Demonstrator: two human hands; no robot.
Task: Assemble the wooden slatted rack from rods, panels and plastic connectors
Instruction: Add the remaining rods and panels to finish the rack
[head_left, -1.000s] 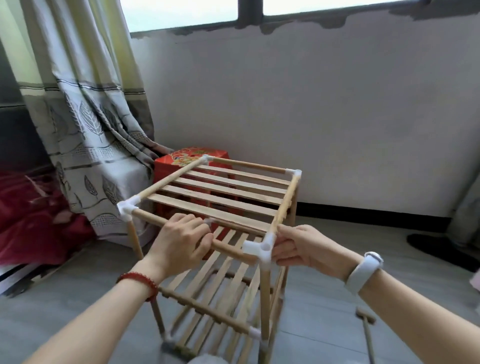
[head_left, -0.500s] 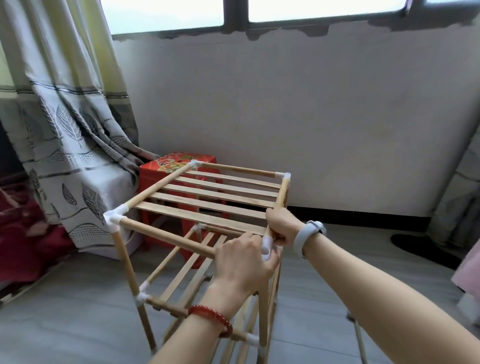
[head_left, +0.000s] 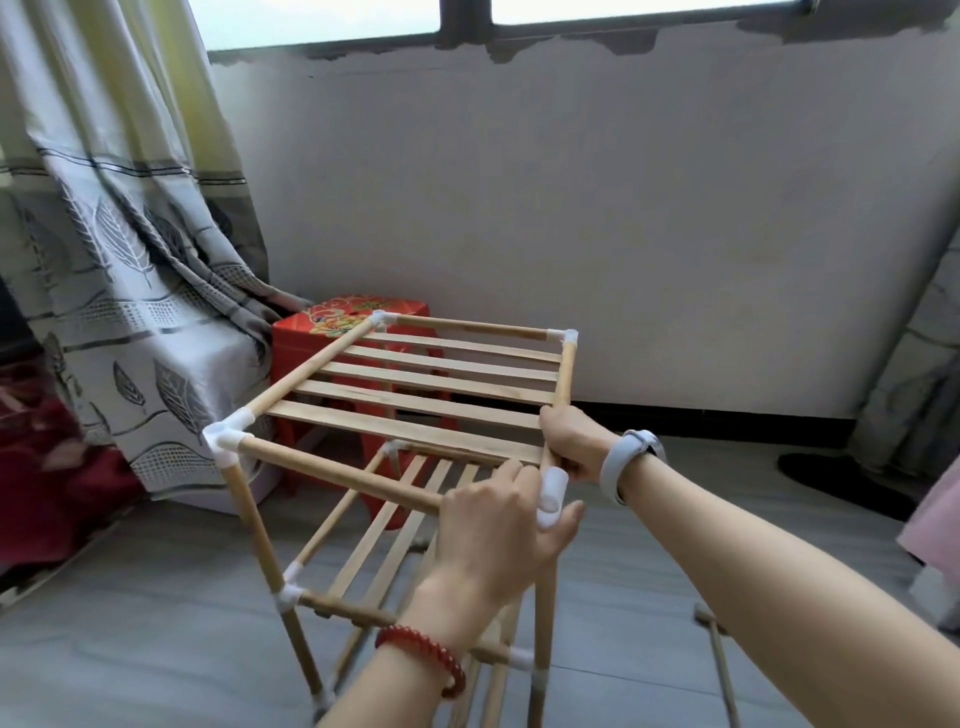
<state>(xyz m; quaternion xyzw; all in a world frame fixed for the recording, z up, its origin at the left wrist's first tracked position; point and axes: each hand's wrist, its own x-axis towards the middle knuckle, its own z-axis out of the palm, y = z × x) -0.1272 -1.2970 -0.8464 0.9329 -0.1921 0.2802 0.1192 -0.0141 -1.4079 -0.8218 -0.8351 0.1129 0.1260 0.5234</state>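
A: Which step am I on with the rack?

B: By the look of it, seating the near right corner of the top tier. The rack stands upright on the floor, both slatted panels in and white connectors at the corners I can see. I'd judge the build is almost finished.

A: And my hands?

B: My left hand is curled round the right end of the front rod, right at the corner connector, thumb beside the white plastic. My right hand is clenched round the side rod just behind that same connector. Both are grasping wood, neither is slack.

A: The arms?

B: Both forearms reach forward and converge on that corner, the left from below, the right from the right side with the wrist bent inward.

A: What does the next move call for?

B: Probably pressing both rods squarely into the connector while the frame stays level. Too much of a twist could pull the far joints loose. A spare rod lies on the floor to the right; where it belongs, I can't tell.
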